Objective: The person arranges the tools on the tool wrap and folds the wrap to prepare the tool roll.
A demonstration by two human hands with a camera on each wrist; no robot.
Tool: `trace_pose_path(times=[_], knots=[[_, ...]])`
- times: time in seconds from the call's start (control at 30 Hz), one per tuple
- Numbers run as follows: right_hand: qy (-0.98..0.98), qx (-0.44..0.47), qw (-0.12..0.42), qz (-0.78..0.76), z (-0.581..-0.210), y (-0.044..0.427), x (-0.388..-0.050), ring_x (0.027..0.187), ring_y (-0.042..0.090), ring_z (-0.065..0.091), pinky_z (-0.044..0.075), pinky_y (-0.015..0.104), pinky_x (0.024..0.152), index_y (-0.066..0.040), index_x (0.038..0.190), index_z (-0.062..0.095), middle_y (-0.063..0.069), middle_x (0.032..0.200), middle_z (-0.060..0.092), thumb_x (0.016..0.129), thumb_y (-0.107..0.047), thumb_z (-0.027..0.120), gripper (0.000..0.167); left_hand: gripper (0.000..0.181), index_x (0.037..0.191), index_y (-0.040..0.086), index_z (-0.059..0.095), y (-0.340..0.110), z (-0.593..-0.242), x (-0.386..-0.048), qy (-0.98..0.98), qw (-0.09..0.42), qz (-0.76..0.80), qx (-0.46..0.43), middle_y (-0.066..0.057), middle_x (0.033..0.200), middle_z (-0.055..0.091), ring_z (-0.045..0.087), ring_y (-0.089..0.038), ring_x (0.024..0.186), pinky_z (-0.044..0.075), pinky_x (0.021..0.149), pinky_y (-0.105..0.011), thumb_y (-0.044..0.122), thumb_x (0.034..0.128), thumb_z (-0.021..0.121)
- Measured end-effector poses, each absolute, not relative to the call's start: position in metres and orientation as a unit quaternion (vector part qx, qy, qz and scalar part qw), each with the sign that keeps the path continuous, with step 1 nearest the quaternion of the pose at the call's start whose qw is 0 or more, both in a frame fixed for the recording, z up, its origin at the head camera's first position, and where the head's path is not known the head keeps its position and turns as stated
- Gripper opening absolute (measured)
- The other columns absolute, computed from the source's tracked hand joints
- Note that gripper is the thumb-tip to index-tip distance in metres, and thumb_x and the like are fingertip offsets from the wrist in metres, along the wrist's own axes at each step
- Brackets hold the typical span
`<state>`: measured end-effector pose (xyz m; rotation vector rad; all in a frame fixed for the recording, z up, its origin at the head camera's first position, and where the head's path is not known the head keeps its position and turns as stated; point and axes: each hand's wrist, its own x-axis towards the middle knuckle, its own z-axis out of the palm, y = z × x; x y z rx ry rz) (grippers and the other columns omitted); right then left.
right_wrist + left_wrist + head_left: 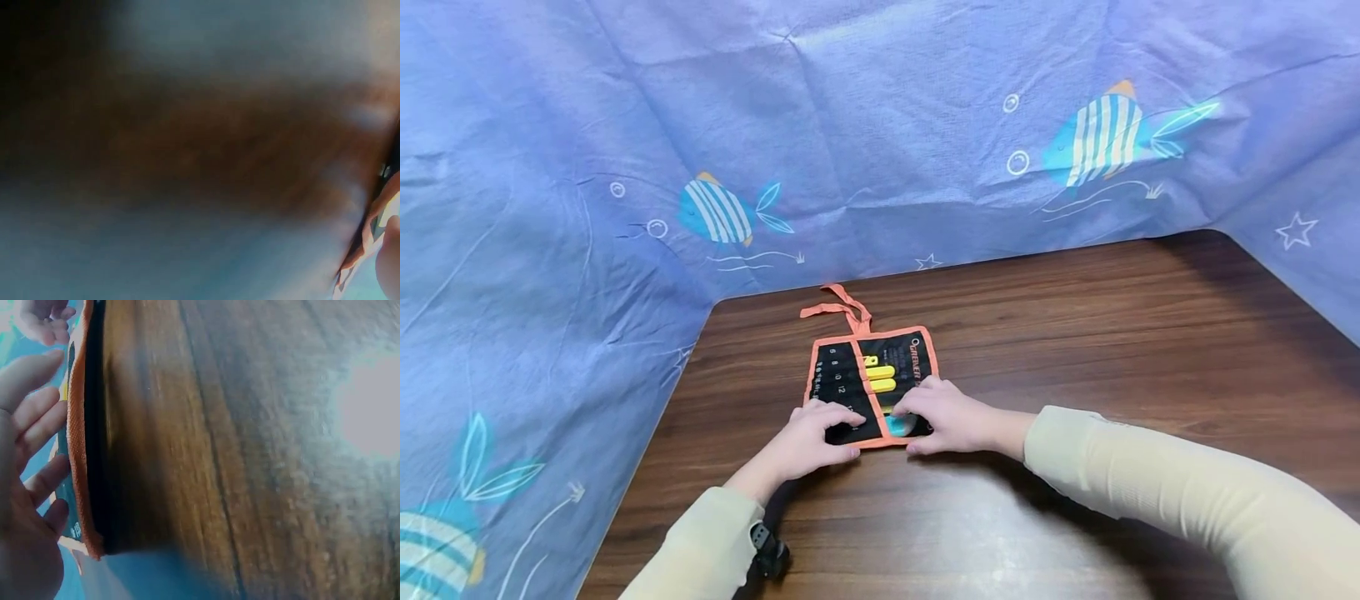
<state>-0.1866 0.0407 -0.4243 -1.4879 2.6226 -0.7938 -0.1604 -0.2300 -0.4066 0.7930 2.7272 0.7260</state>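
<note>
A black tool pouch (835,375) with orange trim lies unfolded on the table, small white numbers printed on its left part. Yellow tool handles (882,377) show in its right part, and a teal piece (898,426) shows near the front edge. My left hand (808,437) rests at the pouch's front left, fingers loosely bent over the fabric and thumb near the orange edge (76,425). At the front right my right hand (951,417) touches the pouch beside the teal piece, thumb and fingers apart. The right wrist view is mostly blurred, with one fingertip (390,256) at its edge.
Orange tie straps (842,308) trail from the pouch's far side onto the brown wooden table (1075,350). A blue fish-print cloth (887,133) hangs behind and beside the table. A small black device (769,552) sits by the left sleeve.
</note>
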Motion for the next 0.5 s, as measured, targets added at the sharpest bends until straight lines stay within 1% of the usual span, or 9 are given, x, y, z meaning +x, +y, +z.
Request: trace_pose_path(times=[0.17, 0.3, 0.4, 0.5], knots=[[0.844, -0.474, 0.027, -0.251, -0.4249, 0.0405, -0.1865, 0.098, 0.014, 0.047, 0.037, 0.034, 0.085, -0.015, 0.113, 0.063, -0.005, 0.111, 0.062, 0.08, -0.035, 0.073, 0.04, 0.034, 0.119, 0.025, 0.065, -0.2298, -0.4057, -0.1599, 0.93, 0.123, 0.227, 0.263, 0.007, 0.12, 0.06, 0.044, -0.014, 0.101, 0.03, 0.082, -0.042, 0.034, 0.0855, 0.066], [0.842, -0.476, 0.018, -0.253, -0.4248, 0.0406, -0.187, 0.097, 0.015, 0.048, 0.037, 0.035, 0.085, -0.014, 0.112, 0.064, -0.004, 0.11, 0.064, 0.08, -0.034, 0.073, 0.039, 0.035, 0.12, 0.027, 0.064, -0.2297, -0.4069, -0.1598, 0.931, 0.124, 0.222, 0.26, 0.007, 0.122, 0.059, 0.044, -0.015, 0.105, 0.029, 0.083, -0.043, 0.033, 0.086, 0.066], [0.84, -0.479, 0.01, -0.257, -0.425, 0.0403, -0.1874, 0.098, 0.015, 0.049, 0.037, 0.035, 0.085, -0.013, 0.112, 0.065, -0.004, 0.109, 0.064, 0.08, -0.034, 0.072, 0.038, 0.036, 0.121, 0.027, 0.063, -0.2299, -0.4071, -0.1593, 0.933, 0.122, 0.221, 0.258, 0.007, 0.122, 0.059, 0.044, -0.015, 0.106, 0.029, 0.084, -0.044, 0.033, 0.0849, 0.067], [0.84, -0.475, 0.014, -0.262, -0.424, 0.0398, -0.1872, 0.099, 0.015, 0.05, 0.037, 0.035, 0.087, -0.012, 0.112, 0.065, -0.003, 0.11, 0.065, 0.081, -0.034, 0.072, 0.038, 0.039, 0.121, 0.027, 0.063, -0.2297, -0.4061, -0.1587, 0.934, 0.121, 0.215, 0.258, 0.006, 0.122, 0.059, 0.044, -0.015, 0.105, 0.028, 0.084, -0.044, 0.033, 0.0829, 0.069]])
